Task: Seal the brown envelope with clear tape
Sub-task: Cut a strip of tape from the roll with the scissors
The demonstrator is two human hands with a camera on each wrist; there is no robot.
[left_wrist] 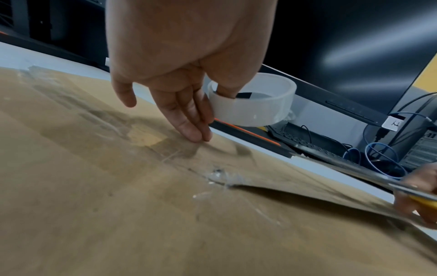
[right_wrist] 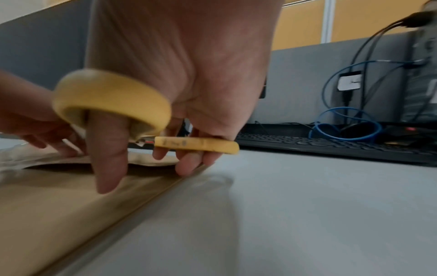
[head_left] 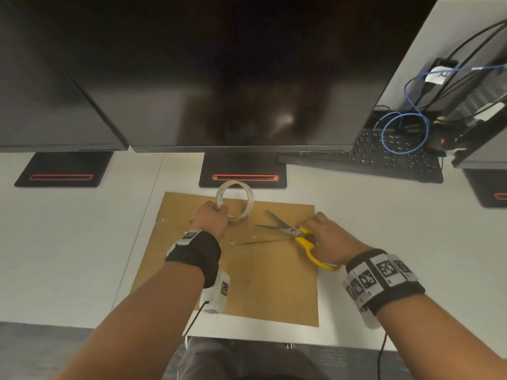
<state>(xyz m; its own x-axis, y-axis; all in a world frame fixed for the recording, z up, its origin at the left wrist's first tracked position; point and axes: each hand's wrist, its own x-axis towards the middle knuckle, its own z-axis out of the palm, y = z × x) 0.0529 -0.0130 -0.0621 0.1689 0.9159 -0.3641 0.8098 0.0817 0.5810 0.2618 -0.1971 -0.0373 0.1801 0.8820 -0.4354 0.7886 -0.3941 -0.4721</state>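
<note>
A large brown envelope [head_left: 260, 275] lies flat on the white desk, with clear tape stuck along the left part of its flap seam [left_wrist: 165, 156]; the flap's right part gapes. My left hand [head_left: 212, 218] pinches the roll of clear tape [head_left: 238, 200] between thumb and index finger, while its other fingertips [left_wrist: 196, 134] touch the envelope. My right hand [head_left: 326, 237] grips yellow-handled scissors [head_left: 299, 234], thumb through one loop [right_wrist: 113, 99], blades apart and pointing left over the envelope.
Two dark monitors [head_left: 233, 78] stand on bases [head_left: 242, 171] just beyond the envelope. A black keyboard [head_left: 384, 157] with a coiled blue cable [head_left: 403, 133] lies at the back right. Bare desk lies to the left and right; the front edge [head_left: 274, 338] is near my body.
</note>
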